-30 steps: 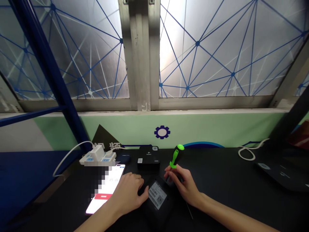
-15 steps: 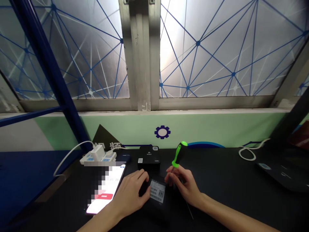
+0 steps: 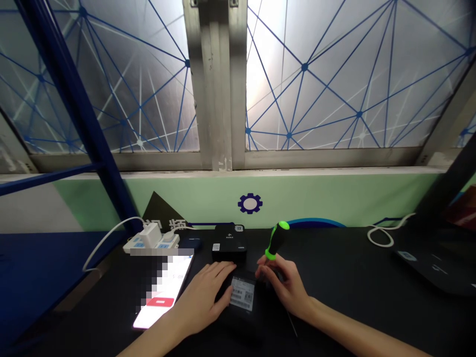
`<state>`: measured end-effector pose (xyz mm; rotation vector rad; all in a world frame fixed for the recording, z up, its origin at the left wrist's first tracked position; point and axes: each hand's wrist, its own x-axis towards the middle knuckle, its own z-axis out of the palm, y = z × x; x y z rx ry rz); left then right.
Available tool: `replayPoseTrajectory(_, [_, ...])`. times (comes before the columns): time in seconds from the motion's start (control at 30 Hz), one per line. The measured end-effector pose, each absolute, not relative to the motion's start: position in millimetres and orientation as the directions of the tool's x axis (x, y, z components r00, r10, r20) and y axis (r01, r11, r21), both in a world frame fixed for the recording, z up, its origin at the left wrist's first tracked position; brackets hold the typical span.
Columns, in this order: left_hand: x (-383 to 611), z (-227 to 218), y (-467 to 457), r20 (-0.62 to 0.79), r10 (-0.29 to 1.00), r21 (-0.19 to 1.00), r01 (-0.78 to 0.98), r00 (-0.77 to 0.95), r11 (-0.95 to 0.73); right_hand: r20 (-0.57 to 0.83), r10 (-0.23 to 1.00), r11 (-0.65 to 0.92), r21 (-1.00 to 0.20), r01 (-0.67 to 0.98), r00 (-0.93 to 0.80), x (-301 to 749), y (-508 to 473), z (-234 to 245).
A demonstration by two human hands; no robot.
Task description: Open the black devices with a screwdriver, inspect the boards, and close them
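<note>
A black box-shaped device (image 3: 241, 317) with a white printed label (image 3: 242, 293) lies on the dark table. My left hand (image 3: 204, 297) rests over its left side, fingers stretched toward the far edge and thumb beside the label. In my right hand (image 3: 280, 282) is a screwdriver (image 3: 275, 240) with a black and bright green handle, gripped low with the handle tilted up and slightly right. Its tip is hidden by my fingers, at the device's right far corner. A thin metal rod (image 3: 292, 325) shows below my right wrist; its upper end is hidden.
Behind the device sits another black box (image 3: 229, 243) with small labels. To the left lie a lit phone (image 3: 165, 292) and a white power strip (image 3: 130, 244) with plugs. On the right are a black flat device (image 3: 435, 270) and a white cable (image 3: 386, 244).
My left fingers have straightened and slid a little right along the device's far edge. The screwdriver handle has dipped slightly, still in my right hand.
</note>
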<state>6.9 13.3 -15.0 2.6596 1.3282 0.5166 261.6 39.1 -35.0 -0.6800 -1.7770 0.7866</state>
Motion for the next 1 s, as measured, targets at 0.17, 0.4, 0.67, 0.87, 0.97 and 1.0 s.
replayPoseTrajectory(0.17, [6.9, -17.8, 11.3, 0.294, 0.810, 0.297, 0.757, 0.507, -0.582, 0.572, 0.760, 0.630, -0.765, 0.132, -0.310, 261.8, 39.2, -34.0])
replayPoseTrajectory(0.4, [7.7, -17.7, 11.2, 0.288, 0.811, 0.281, 0.764, 0.510, -0.580, 0.547, 0.756, 0.600, -0.798, 0.048, -0.359, 261.2, 39.6, -34.4])
replayPoseTrajectory(0.67, [6.4, -17.6, 12.1, 0.265, 0.808, 0.267, 0.765, 0.526, -0.586, 0.568, 0.719, 0.662, -0.735, 0.147, -0.400, 262.4, 38.7, -31.8])
replayPoseTrajectory(0.87, [5.5, -21.0, 13.6, 0.274, 0.798, 0.254, 0.760, 0.537, -0.598, 0.606, 0.691, 0.707, -0.680, 0.194, -0.394, 261.8, 38.6, -30.1])
replayPoseTrajectory(0.97, [5.5, -21.4, 13.8, 0.277, 0.801, 0.262, 0.761, 0.530, -0.594, 0.609, 0.682, 0.718, -0.664, 0.210, -0.405, 261.6, 38.8, -30.5])
replayPoseTrajectory(1.0, [5.5, -21.3, 13.8, 0.276, 0.803, 0.265, 0.761, 0.529, -0.592, 0.608, 0.680, 0.719, -0.661, 0.214, -0.410, 261.6, 38.6, -30.4])
